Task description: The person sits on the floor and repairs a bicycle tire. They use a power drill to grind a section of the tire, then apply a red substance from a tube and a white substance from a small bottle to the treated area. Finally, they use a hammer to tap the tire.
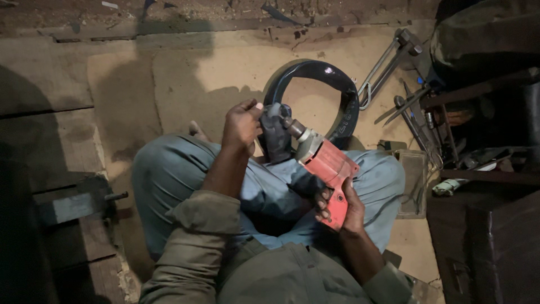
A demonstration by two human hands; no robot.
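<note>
Person's right hand (342, 207) is gripping the red drill (328, 169) handle, left hand (243, 125) pinching a dark cloth (277, 135) around the chuck; keeping that trigger finger off seems wise.

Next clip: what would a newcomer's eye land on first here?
The red power drill at centre, gripped at its handle by the right hand over the person's lap. The left hand presses a dark cloth against the drill's front end. Behind them, a dark metal ring rests on the sandy floor, with long metal tools lying to its right.
</note>
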